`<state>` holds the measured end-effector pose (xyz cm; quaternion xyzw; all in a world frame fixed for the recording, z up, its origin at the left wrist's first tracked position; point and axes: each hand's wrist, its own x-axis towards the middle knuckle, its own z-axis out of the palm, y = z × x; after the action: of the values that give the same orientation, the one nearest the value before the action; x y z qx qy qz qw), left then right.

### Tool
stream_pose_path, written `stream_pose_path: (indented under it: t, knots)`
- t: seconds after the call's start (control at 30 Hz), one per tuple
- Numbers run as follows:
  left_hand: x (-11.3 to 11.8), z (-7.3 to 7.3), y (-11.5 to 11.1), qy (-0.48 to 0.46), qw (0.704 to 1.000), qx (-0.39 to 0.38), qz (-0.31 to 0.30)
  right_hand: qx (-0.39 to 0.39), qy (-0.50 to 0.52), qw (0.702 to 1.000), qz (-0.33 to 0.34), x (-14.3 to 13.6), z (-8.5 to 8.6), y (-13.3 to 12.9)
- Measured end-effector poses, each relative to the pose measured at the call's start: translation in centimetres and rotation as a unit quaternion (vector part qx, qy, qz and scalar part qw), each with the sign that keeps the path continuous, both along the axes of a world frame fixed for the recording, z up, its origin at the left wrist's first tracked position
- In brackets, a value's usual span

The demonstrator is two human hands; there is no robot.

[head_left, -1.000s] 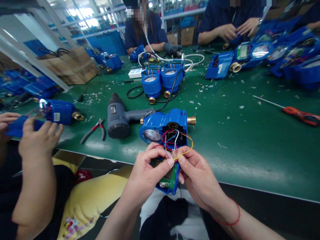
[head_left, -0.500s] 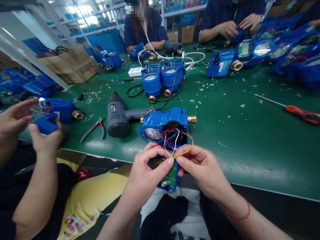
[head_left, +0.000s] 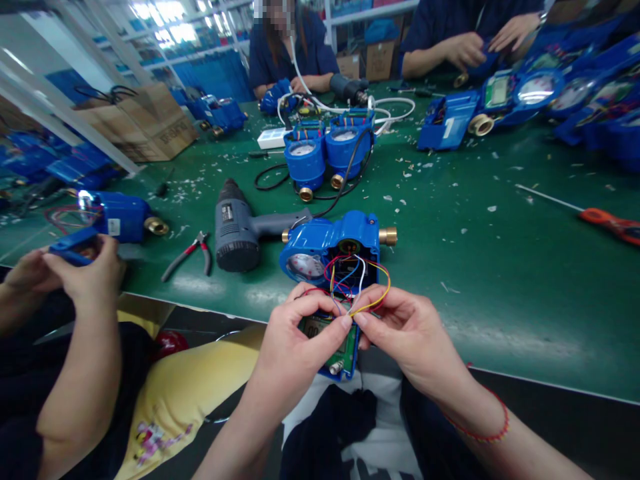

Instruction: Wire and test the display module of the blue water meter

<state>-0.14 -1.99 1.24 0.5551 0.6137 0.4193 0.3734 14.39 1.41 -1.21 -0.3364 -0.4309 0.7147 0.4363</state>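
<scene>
A blue water meter (head_left: 305, 233) with brass end fittings lies at the table's near edge, its wiring compartment uncovered. Red, blue, white and yellow wires (head_left: 387, 280) loop out of it toward me. Both my hands pinch these wires where they meet: my left hand (head_left: 305, 333) with thumb and forefinger, my right hand (head_left: 400, 327) facing it, fingertips nearly touching. Just which wire sits in which hand is hidden by the fingers. Below them, partly behind my left hand, a blue housing with a green circuit board (head_left: 345, 350) and a small display hangs at the edge.
Left of the meter lie a grey heat gun (head_left: 237, 233) and red-and-grey pliers (head_left: 190, 257). Behind stand two cabled blue meters (head_left: 305, 163). An orange-handled screwdriver (head_left: 607, 223) lies at right. A co-worker's hands (head_left: 90, 273) hold a blue part at left; others work across the green table (head_left: 480, 280).
My hands keep their pinch on the wires, with barely any shift. At left, the co-worker's hands have lowered and turned the blue part, away from the wires of their meter.
</scene>
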Motion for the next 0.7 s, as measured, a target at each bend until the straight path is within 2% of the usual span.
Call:
stream_pose_path:
  t: [0.27, 0.4, 0.57, 0.7]
  knots:
    - [-0.04, 0.04, -0.07, 0.002, 1.0, -0.008, 0.001, 0.04, -0.035, 0.999, -0.006, -0.15, 0.03, -0.05]
    - [-0.02, 0.08, -0.09, 0.008, 1.0, -0.005, 0.006, 0.067, -0.039, 0.995, -0.056, -0.56, -0.15, -0.39]
    - [-0.08, -0.01, -0.21, 0.0, 1.0, -0.015, 0.005, 0.043, -0.027, 0.993, -0.106, -0.7, -0.45, -0.47]
    - [-0.15, -0.19, -0.16, -0.03, 0.999, -0.03, -0.006, 0.009, 0.016, 0.997, -0.071, -0.44, -0.84, -0.28]
